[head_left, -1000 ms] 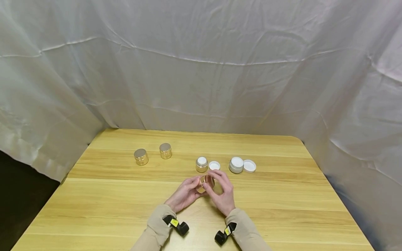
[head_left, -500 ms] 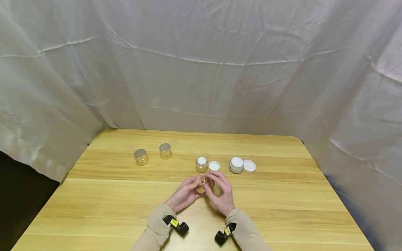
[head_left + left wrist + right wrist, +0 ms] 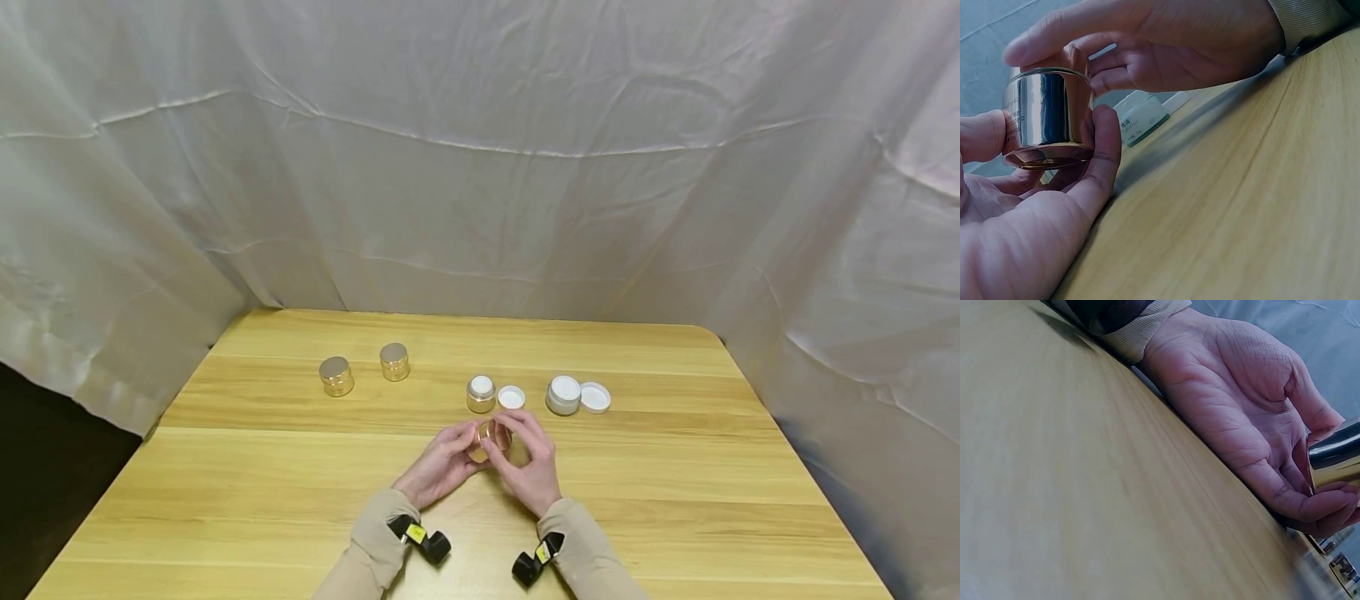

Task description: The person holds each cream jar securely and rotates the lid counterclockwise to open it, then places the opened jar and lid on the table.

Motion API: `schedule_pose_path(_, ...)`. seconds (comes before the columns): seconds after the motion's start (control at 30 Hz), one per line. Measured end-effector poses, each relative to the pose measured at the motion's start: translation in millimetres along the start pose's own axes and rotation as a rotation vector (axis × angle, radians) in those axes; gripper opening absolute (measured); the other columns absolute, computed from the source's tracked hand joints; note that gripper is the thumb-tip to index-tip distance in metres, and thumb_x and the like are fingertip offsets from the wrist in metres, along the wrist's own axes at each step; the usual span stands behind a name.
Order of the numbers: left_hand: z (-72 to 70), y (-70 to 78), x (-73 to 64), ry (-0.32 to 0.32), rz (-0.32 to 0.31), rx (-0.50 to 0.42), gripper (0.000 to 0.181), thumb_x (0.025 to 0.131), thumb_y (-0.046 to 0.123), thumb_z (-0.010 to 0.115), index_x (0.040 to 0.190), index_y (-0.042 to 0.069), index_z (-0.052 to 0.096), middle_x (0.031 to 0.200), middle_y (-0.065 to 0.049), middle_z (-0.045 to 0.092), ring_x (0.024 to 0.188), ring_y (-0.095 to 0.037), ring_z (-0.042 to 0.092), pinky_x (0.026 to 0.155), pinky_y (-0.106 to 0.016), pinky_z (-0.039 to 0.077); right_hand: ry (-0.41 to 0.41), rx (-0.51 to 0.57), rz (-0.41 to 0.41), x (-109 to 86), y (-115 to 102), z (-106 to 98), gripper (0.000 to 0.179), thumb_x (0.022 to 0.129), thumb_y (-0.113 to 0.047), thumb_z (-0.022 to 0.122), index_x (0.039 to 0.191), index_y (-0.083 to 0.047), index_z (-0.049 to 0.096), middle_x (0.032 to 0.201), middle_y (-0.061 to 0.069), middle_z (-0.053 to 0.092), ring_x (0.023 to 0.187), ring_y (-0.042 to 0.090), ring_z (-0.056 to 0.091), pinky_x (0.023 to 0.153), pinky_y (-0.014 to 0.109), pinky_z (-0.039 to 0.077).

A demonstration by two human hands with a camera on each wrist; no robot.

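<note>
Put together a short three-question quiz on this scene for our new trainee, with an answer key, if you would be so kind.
1. Multiple choice: What is the left hand holding?
A) a spoon
B) a shiny gold jar
C) a folded cloth

2. True or false: In the head view, the pale green jar stands to the right of the two capped gold jars.

3. Count: Leaving out the one in the hands, how many jars stand on the table?

Key:
1. B
2. True
3. Four: the two capped gold jars, the uncapped gold jar and the pale green jar.
</note>
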State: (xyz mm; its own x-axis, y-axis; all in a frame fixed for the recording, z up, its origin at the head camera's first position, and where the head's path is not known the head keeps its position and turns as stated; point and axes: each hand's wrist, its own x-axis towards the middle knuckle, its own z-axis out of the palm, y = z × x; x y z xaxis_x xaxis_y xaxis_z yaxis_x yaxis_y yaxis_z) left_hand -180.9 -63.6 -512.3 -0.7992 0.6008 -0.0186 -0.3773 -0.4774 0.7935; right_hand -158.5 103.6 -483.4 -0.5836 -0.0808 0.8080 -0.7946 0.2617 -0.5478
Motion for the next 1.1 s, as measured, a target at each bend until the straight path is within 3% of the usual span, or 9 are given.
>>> schedule_pose_path(0.23,0.0,-0.1,0.6,-0.010,-0.001,0.005,0.055,0.108,0.022,0.041,0.149,-0.011,0.027,0.130,0.001,0.059,0.119,-0.010,0.061,0.105,-0.028,0.053,-0.020,0.005,-0.020,-0.3,0.7,0.0,0.041,0.067,0.020,0.074,0.107,0.015,0.066,0.105,0.034,0.063,0.100,0.038,0.063,0.107,0.019,0.048)
schedule_pose_path(0.47,0.1,-0.2,0.3,-0.013,0.008,0.001,0.047,0.109,0.020,0.040,0.146,-0.008,0.034,0.130,0.001,0.059,0.118,-0.009,0.061,0.105,-0.029,0.053,0.025,-0.003,0.007,-1.1,2.5,0.7,0.041,0.065,0.019,0.078,0.104,0.015,0.067,0.101,0.032,0.064,0.094,0.036,0.062,0.097,0.013,0.050)
schedule_pose_path(0.63,0.4,-0.3,0.0,-0.004,0.006,0.001,0.040,0.109,0.019,0.039,0.142,-0.003,0.041,0.128,0.001,0.059,0.117,-0.010,0.061,0.105,-0.028,0.053,0.010,0.038,-0.017,-1.0,3.2,0.4,0.038,0.066,0.021,0.076,0.103,0.014,0.068,0.102,0.028,0.066,0.096,0.034,0.064,0.102,0.016,0.050)
schedule_pose_path(0.77,0.7,-0.1,0.0,-0.008,0.005,0.005,0.048,0.109,0.021,0.039,0.147,-0.008,0.034,0.128,0.002,0.061,0.117,-0.009,0.061,0.104,-0.028,0.053,-0.012,0.079,-0.036,-0.9,3.1,-0.1,0.039,0.067,0.023,0.072,0.105,0.015,0.067,0.106,0.027,0.065,0.099,0.036,0.063,0.105,0.019,0.049)
schedule_pose_path(0.9,0.5,0.3,0.1,-0.023,0.005,0.009,0.056,0.109,0.022,0.039,0.150,-0.014,0.024,0.130,0.001,0.060,0.119,-0.009,0.061,0.104,-0.027,0.053,-0.002,0.057,-0.022,-0.9,1.9,-0.1,0.042,0.067,0.021,0.074,0.107,0.014,0.066,0.105,0.032,0.063,0.101,0.034,0.063,0.106,0.018,0.048)
schedule_pose_path(1.1,1.0,0.5,-0.3,-0.018,0.006,0.008,0.052,0.110,0.020,0.038,0.149,-0.012,0.027,0.133,-0.001,0.058,0.120,-0.010,0.061,0.106,-0.029,0.053,0.027,0.029,0.012,-2.6,4.9,0.9,0.042,0.064,0.020,0.078,0.105,0.015,0.066,0.102,0.032,0.064,0.095,0.037,0.062,0.100,0.014,0.049)
